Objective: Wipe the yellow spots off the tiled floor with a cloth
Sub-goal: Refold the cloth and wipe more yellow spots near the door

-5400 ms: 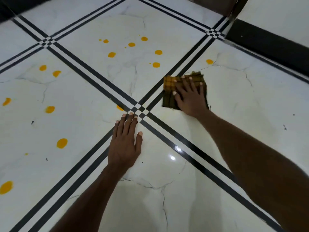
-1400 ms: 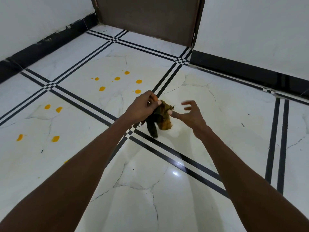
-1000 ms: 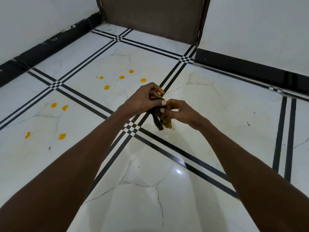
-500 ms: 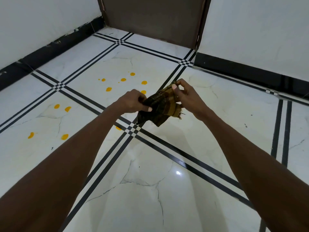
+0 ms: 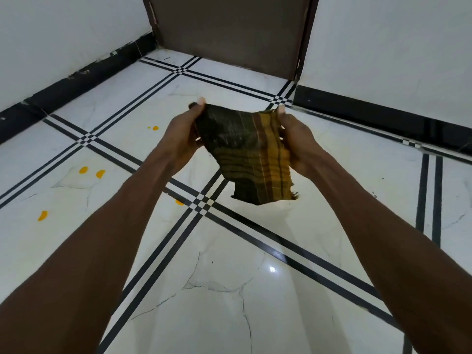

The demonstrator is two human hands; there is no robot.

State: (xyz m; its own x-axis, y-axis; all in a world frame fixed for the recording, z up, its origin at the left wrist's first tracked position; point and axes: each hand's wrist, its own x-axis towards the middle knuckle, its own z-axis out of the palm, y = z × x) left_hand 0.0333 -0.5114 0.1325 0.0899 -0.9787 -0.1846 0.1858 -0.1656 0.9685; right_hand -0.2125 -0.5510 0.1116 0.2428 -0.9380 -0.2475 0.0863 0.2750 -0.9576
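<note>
A dark green and yellow checked cloth [image 5: 251, 154] hangs spread in the air above the white tiled floor [image 5: 229, 302]. My left hand [image 5: 182, 135] pinches its upper left corner and my right hand [image 5: 296, 141] grips its right edge. Yellow spots lie on the tiles to the left: a pair [image 5: 92, 172], one further left [image 5: 42, 215], a small one [image 5: 154, 128] further back, and one [image 5: 179, 202] by the black line crossing, partly behind my left forearm. Other spots may be hidden behind the cloth and hands.
Black double lines cross the floor [image 5: 204, 203]. A dark brown door [image 5: 229, 31] stands at the far corner between white walls with black skirting [image 5: 383, 116]. A light glare [image 5: 272, 269] shines on the near tile.
The cloth went from flat on the floor under my right hand to lifted and bunched, then pulled open between both hands and raised higher. The view has tilted up towards the door.
</note>
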